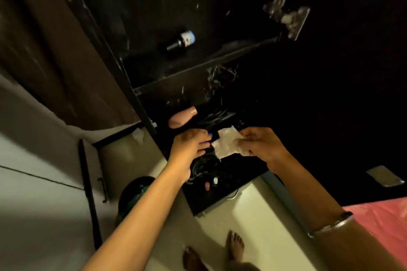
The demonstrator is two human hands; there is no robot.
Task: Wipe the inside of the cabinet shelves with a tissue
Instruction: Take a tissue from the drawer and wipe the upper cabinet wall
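Looming over a pale floor (253, 215) in dim light, a black cabinet (220, 61) is showing dusty, streaked shelves (198, 68). A crumpled white tissue (226, 142) is hanging before the lower shelf, its two ends being pinched by the left hand (189, 145) and the right hand (262, 145). A small bottle (181, 40) is lying on the upper shelf, a pink bottle (181, 117) just beyond the left hand's fingers, and bare feet (235, 244) are standing below.
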